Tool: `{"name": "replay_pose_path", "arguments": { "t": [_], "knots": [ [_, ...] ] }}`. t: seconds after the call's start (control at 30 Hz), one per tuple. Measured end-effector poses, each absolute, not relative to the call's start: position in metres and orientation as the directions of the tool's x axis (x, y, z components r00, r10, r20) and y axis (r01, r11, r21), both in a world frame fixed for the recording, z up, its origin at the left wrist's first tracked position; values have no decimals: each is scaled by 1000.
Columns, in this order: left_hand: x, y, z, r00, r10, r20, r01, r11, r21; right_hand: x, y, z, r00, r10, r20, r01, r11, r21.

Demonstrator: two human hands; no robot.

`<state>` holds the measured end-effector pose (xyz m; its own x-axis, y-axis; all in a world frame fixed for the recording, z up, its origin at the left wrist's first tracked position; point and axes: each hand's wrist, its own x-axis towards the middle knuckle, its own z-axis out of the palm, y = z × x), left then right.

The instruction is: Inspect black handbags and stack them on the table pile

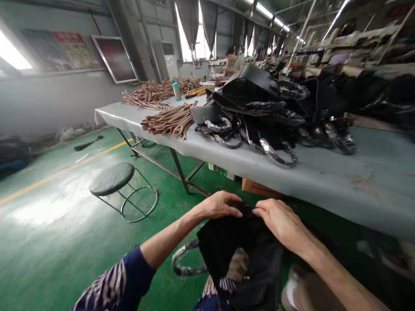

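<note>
A black bag (246,255) rests on my lap below the table edge, its plastic-wrapped handle (181,261) hanging to the left. My left hand (216,205) pinches the bag's top edge with curled fingers. My right hand (281,222) grips the same edge just to the right, fingers closed on the fabric. The two hands almost touch.
A long grey table (340,181) carries a pile of black bags (259,112), brown straps (170,122) and a teal bottle (176,91). A round stool (112,178) stands on the green floor at left. A cardboard box (257,188) sits under the table. A person works far back.
</note>
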<state>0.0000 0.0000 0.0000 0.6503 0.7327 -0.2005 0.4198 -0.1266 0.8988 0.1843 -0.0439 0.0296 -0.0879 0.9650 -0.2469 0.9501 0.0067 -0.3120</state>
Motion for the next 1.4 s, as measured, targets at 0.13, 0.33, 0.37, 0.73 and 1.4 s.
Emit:
{"name": "replay_pose_path", "arguments": {
  "t": [0.13,0.33,0.37,0.73,1.4],
  "knots": [
    [9,-6,-20,616,755,-222,454,-110,884,186,-47,26,-108,956,-272,954,22,-300],
    [15,-7,-27,566,805,-175,559,-220,800,190,-45,15,-111,962,-250,957,35,-289],
    [16,-6,-28,560,810,-174,565,-220,795,191,-45,14,-111,960,-256,958,34,-286],
    [25,-7,-24,580,808,-108,655,-383,651,197,-42,3,-152,959,-241,970,98,-221],
    [29,-19,-20,742,668,57,634,-726,266,198,-41,-2,-217,934,-284,969,172,-177]
  ]
}}
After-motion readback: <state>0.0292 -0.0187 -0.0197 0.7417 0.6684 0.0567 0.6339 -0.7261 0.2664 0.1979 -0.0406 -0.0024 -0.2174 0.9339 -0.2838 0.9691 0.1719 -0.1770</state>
